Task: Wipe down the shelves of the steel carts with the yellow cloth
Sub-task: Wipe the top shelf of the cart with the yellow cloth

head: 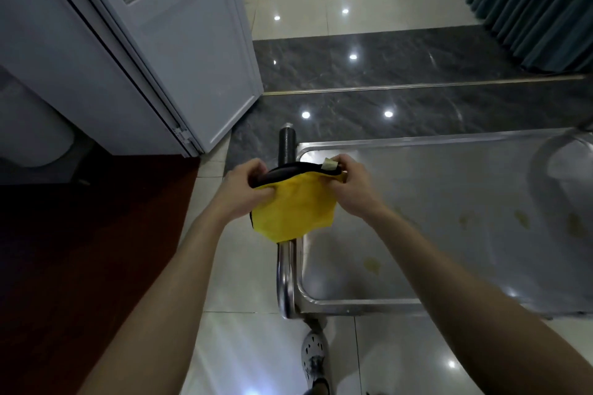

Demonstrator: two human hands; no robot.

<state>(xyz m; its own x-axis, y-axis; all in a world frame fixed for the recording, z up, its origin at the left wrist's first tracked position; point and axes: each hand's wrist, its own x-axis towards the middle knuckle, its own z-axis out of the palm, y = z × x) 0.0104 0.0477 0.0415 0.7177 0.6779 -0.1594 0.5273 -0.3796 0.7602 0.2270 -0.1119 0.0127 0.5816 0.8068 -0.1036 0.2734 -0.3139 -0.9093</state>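
A small pale tag (pixel 330 164) is sticking up from the top hem of the yellow cloth (pixel 295 212); any print on it is too small to read, and no other writing is showing.

One cloth, one steel cart (pixel 449 189) and two hands are showing. The left hand (pixel 244 189) is pinching the cloth's left top corner with curled fingers, and the right hand (pixel 349 189) is pinching the right top corner beside the tag, so the cloth is hanging stretched between them. It is soft and matte, with a black trimmed edge, and it is hanging over the left end of the cart's top shelf, in front of the handle (pixel 286 266).

The shelf is a shiny metal tray with rounded corners and a raised rim, and at least four yellowish smudges (pixel 372 263) are dotting it. The handle is a bent polished tube wearing a black grip sleeve (pixel 286 144).

One pale perforated shoe (pixel 314 353) is standing on glossy floor tiles (pixel 244 346) below the near left corner.
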